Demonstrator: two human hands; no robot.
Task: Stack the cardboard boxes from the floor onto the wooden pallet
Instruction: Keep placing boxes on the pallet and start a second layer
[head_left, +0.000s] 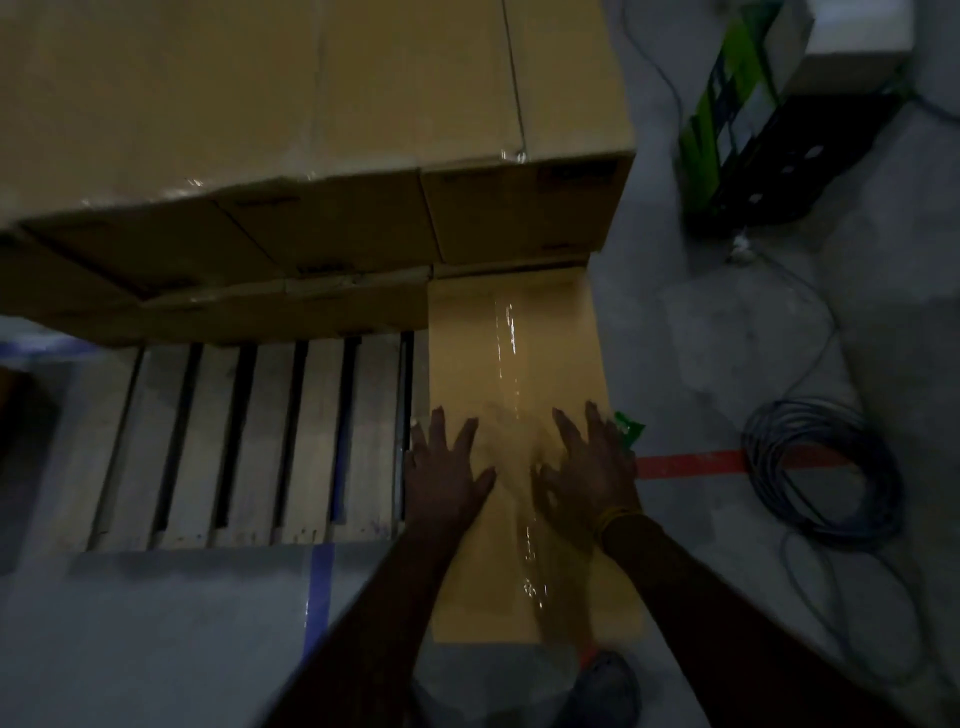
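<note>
At the pallet's (249, 447) right edge, we press our left hand (445, 475) and right hand (589, 475) flat, fingers spread, on the long taped box (511, 364), judging it stiff, slick-taped, best gripped along its side edges.

Dim, blurred, glare on tape (511, 332)

The long box (514, 374) under the hands was matt brown cardboard, sealed along its middle with a glossy clear tape strip (508, 332) that caught the light. The stacked boxes (311, 104) were the same dull cardboard. The pallet (249, 441) was pale, rough, bare wood slats. The floor (727, 338) looked like smooth grey concrete, and the coiled cable (821, 467) had a dull plastic sheath.
</note>
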